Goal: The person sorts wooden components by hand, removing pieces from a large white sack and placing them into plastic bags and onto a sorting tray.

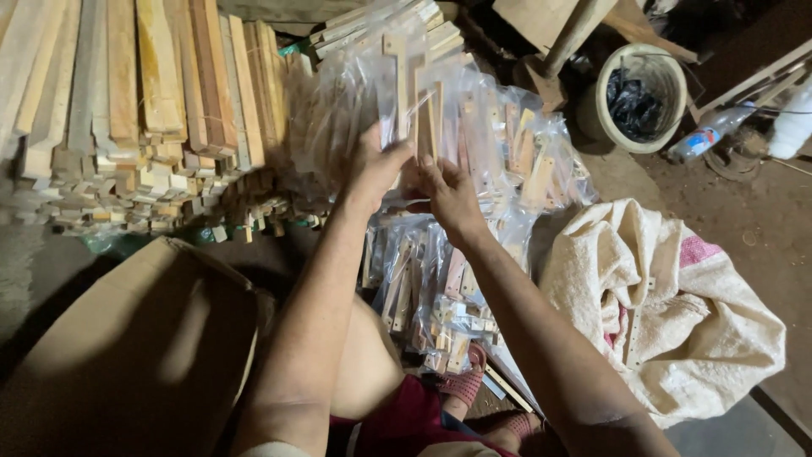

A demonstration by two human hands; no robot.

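Fingers of both hands closed on clear bag of wooden pieces, white sack alongside.

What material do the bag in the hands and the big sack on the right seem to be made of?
Bag: thin clear plastic, glossy; it glints and the pale wooden piece inside shows through.
Sack: seemingly coarse woven fabric, cream, matt; it lies in soft rumpled folds.

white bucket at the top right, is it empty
No, the white bucket holds a crumpled black plastic bag that fills much of its inside.
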